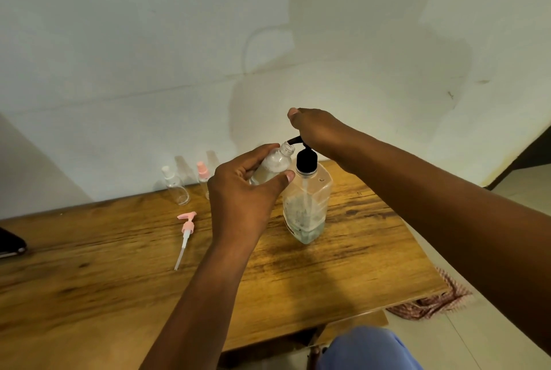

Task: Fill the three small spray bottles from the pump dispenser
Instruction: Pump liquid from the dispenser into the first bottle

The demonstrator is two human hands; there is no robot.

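Two bare hands are seen at work above a wooden table (343, 274). A small uncapped bottle (275, 164) is held by the left hand (244, 190), with thumb and fingers clamped around its body; it is tilted, and its open neck is placed directly beneath the black spout (294, 140) of the pump dispenser (307, 205). A whitish content is visible inside this bottle. The right hand (317, 132) is laid on the black pump head, fingers together and curled over it; the top of the pump is hidden by the hand. The dispenser is stood upright on the table, just beside the held bottle at its 3 o'clock side, and a low level of pale liquid is observed in its clear body.

From the dispenser, a clear capped bottle (176, 186) is noted at 9 o'clock, upright near the wall (179, 41). A pink-capped bottle (202, 174) is stood between it and the left hand, partly hidden by that hand. A loose pink pump top (186, 232) with its dip tube is laid flat on the table, at 6 o'clock from the clear capped bottle. A dark object (10, 243), cut off by the frame, is recorded at the table's 9 o'clock edge. A patterned cloth (435, 301) is seen on the floor past the table's 4 o'clock corner.
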